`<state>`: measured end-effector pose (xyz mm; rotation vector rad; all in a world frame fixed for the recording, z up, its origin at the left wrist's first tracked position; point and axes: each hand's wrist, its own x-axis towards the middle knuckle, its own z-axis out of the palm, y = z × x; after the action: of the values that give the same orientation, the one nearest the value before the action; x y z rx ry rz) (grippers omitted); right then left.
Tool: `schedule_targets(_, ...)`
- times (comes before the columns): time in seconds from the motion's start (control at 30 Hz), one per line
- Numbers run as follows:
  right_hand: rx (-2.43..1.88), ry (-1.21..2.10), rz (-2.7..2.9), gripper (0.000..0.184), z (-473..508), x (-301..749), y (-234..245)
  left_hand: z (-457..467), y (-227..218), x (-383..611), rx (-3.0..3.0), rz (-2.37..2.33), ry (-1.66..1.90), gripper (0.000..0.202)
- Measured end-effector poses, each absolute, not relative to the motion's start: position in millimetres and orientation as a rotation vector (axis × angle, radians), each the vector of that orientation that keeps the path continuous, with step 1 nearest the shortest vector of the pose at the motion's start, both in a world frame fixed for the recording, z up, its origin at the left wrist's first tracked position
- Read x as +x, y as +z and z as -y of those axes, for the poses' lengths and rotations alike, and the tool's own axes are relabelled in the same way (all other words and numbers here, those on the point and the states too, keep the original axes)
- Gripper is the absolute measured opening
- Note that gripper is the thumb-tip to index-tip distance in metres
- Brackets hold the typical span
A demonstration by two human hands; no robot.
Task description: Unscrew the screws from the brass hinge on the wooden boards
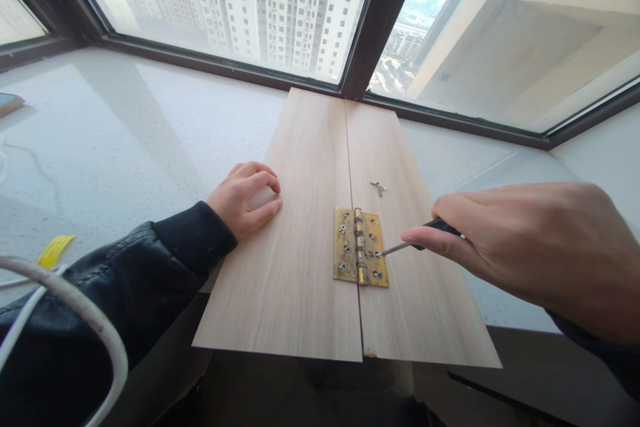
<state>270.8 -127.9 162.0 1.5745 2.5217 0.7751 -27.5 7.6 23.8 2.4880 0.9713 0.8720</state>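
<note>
My right hand (520, 247) is wrapped round the dark handle of a screwdriver (395, 249). The tip of its thin metal shaft meets a screw in the right leaf of a worn brass hinge (346, 250). This hinge lies flat across the seam between a left wooden board (295, 267) and a right wooden board (420, 293). Screws show in both leaves. At the left board's outer edge rests my left hand (247, 199), loosely curled, thumb and fingers apart, with nothing seen in it. A few loose screws (379, 188) lie on the right board above the hinge.
Beneath the boards is a white speckled sill (125, 147), and their near ends overhang its front edge. Dark window frames (367, 33) stand behind. A white cable (95, 320) loops at lower left near a yellow tag (55, 251). A phone-like object (10, 104) lies far left.
</note>
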Motion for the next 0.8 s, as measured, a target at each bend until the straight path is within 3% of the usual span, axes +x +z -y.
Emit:
schedule_targets(0.1,1.627,0.795,-2.486,0.064,123,261,160,-8,24,-28,2.489,-0.968,0.875,0.017)
schedule_targets(0.3,1.641,0.194,-2.603,0.031,117,257,163,-7,25,-27,2.493,-0.963,0.875,0.017)
schedule_targets(0.5,1.419,-0.227,-2.849,0.012,121,264,168,-7,24,-27,2.485,-0.956,0.886,0.019)
schedule_targets(0.63,1.449,-0.203,-2.916,0.018,122,265,164,-7,24,-27,2.492,-0.957,0.885,0.019)
schedule_targets(0.8,1.79,-0.143,-3.056,0.026,128,259,149,-8,23,-27,2.49,-0.954,0.893,0.018)
